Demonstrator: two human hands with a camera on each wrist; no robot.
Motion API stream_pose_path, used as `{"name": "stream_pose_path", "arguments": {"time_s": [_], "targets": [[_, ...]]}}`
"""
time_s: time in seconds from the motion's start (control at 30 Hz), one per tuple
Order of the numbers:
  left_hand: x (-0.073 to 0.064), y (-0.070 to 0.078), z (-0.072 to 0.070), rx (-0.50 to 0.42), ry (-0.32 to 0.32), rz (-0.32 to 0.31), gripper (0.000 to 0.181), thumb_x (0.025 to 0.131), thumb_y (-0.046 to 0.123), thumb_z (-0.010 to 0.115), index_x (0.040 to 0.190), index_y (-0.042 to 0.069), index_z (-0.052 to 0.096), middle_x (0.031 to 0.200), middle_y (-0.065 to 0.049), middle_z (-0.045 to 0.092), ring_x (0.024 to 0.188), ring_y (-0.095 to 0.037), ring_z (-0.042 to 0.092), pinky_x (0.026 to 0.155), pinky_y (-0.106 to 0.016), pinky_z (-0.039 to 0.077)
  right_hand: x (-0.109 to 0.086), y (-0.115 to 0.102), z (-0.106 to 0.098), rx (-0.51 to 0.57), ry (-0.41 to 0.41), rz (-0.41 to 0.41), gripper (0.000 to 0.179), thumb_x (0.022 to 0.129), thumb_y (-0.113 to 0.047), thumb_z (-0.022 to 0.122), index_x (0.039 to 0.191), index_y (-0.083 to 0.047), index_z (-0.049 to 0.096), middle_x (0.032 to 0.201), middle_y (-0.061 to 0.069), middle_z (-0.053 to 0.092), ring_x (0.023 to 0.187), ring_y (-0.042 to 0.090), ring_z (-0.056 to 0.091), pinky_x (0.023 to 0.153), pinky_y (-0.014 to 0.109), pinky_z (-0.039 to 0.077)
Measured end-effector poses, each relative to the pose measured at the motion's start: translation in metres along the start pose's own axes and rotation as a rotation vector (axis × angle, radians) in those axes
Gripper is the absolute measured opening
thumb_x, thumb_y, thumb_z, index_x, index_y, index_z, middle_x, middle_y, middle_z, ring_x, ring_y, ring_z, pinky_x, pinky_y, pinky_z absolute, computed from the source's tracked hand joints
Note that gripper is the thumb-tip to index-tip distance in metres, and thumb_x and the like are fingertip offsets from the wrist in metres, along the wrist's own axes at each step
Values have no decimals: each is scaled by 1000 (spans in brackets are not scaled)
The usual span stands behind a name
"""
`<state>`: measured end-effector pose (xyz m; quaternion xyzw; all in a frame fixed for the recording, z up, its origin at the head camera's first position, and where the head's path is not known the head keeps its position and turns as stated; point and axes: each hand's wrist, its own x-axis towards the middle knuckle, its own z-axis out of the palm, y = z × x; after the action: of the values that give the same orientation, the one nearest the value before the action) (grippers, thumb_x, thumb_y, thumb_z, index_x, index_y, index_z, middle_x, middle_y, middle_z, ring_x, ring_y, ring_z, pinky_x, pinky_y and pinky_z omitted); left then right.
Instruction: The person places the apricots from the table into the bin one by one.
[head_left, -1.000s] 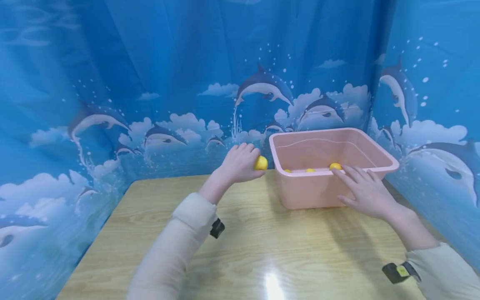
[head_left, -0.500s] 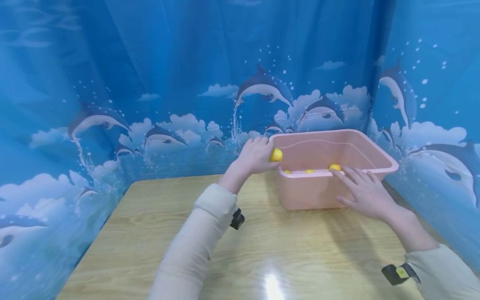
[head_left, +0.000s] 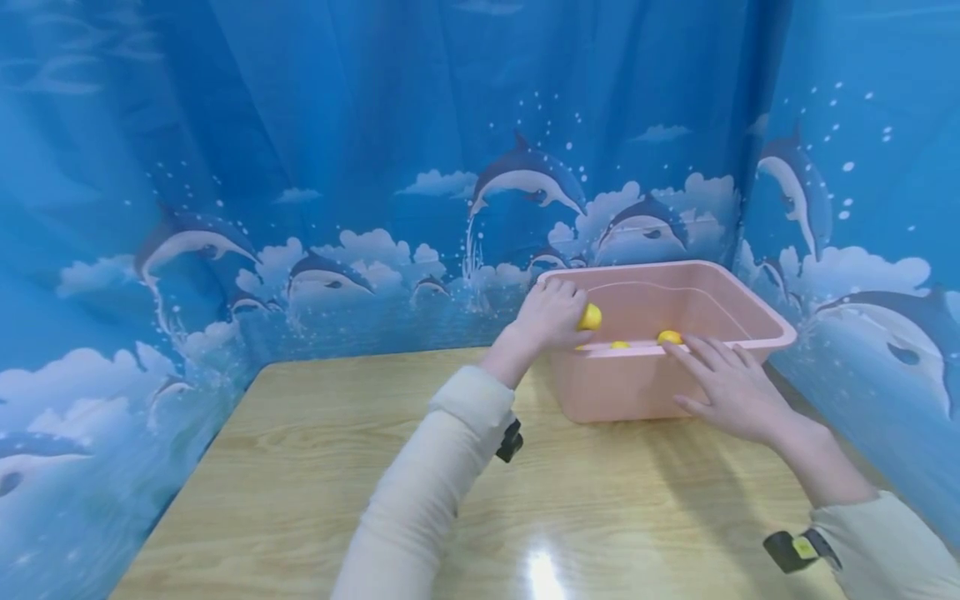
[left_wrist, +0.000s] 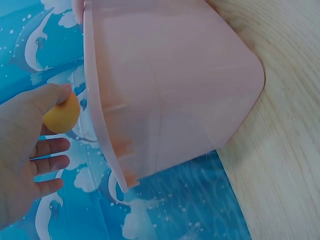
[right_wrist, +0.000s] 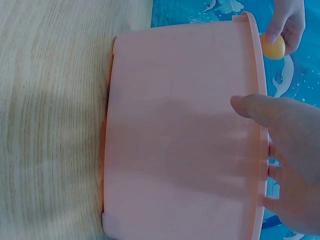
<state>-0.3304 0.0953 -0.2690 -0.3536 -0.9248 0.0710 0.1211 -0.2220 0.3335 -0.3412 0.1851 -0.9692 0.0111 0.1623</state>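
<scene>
My left hand [head_left: 551, 315] pinches a smooth, rounded yellow thing [head_left: 591, 317] at the near left corner of the pink plastic bin [head_left: 622, 387]. In the left wrist view, thumb and forefinger hold this yellow thing [left_wrist: 64, 114], while the other fingers extend apart from it. It is above the level of the bin's rim [right_wrist: 261, 65] in the right wrist view. My right hand [head_left: 731, 385] rests at the bin's near rim, fingers fairly straight across it and thumb on the outer side. More yellow things [head_left: 670, 337] lie inside the bin, partly hidden by its front wall.
The bin stands on a wood-grain table [head_left: 315, 467], toward the back right. A blue curtain [head_left: 360, 167] printed with dolphins hangs behind the table and along its sides. Black wrist devices [head_left: 791, 550] are strapped on both arms.
My left hand has moved right, from beside the bin to over its near left corner, carrying the rounded yellow thing. The right hand and the bin have stayed in place.
</scene>
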Motion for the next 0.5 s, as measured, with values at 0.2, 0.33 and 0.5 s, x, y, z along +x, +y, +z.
{"name": "stream_pose_path", "arguments": {"time_s": [0.2,0.33,0.5], "targets": [[4,7,0,30,-4,10,50,88,51,52,124,15,50,114,0,51,108,-17,43,95,-36,34,-1,-1,-1,-1,-1,-16,76,80,-28,70,142,-8,31,138,27,33,124,46,30,96,64,20],[2,5,-1,34,-6,7,56,89,52,51,129,14,47,117,-1,50,113,-18,43,98,-36,33,1,-1,-2,5,-13,-14,76,81,-29,70,142,-7,31,138,27,33,124,46,30,96,64,20],[-2,-1,-2,-6,1,-16,54,90,51,49,128,14,47,120,-2,49,114,-18,42,97,-35,35,2,1,-6,6,-46,-6,75,82,-31,69,142,-7,31,138,28,33,124,46,30,97,63,21]]}}
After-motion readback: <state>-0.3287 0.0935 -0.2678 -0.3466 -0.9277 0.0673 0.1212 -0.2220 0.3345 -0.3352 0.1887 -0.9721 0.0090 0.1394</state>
